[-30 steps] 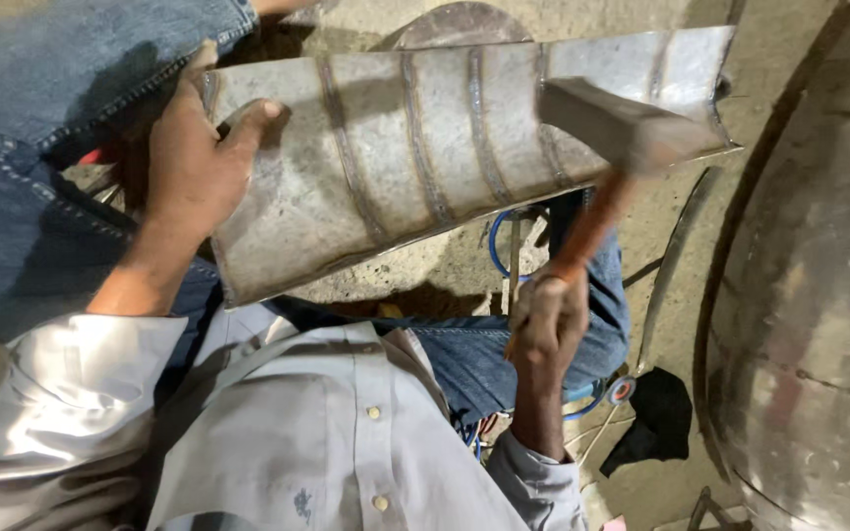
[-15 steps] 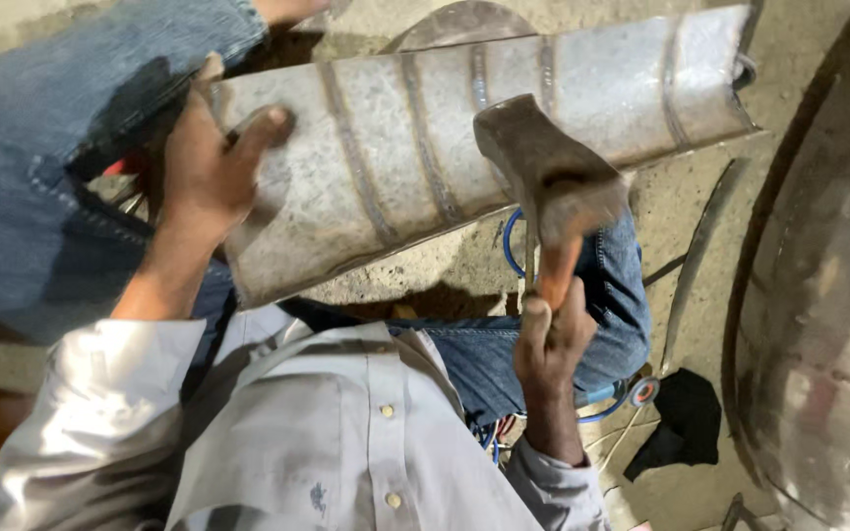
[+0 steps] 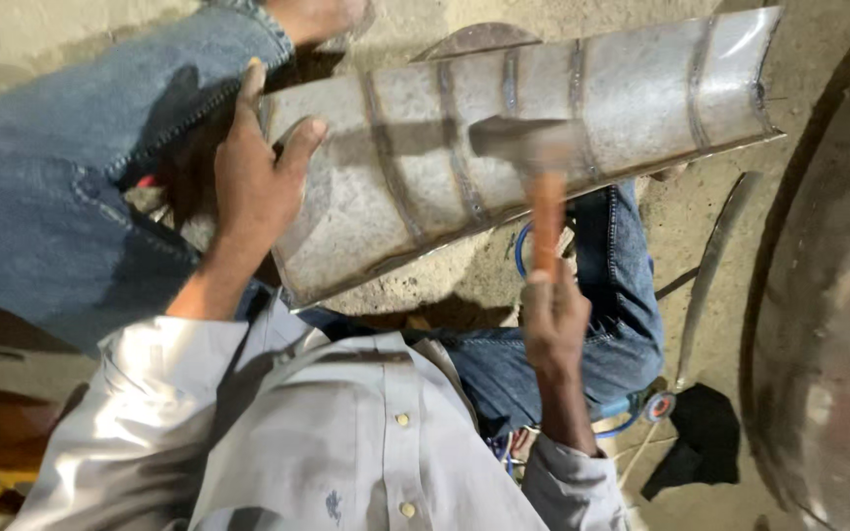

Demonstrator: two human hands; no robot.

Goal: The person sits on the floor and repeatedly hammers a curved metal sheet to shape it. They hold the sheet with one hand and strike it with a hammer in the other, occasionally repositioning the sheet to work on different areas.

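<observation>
While hands grip apart | left hand clamps metal sheet | right hand clutches hammer | sandy floor

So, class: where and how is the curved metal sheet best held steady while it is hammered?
Probably at its narrow near end, from the left, where the left hand wraps the edge of the curved metal sheet, clear of the hammer in the right hand.

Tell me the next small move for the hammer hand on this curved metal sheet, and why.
Probably lift the hammer for another light strike. Its head sits on the ribbed metal sheet near the middle, the right hand grips the wooden handle's end, and the left hand steadies the sheet's near end.
</observation>
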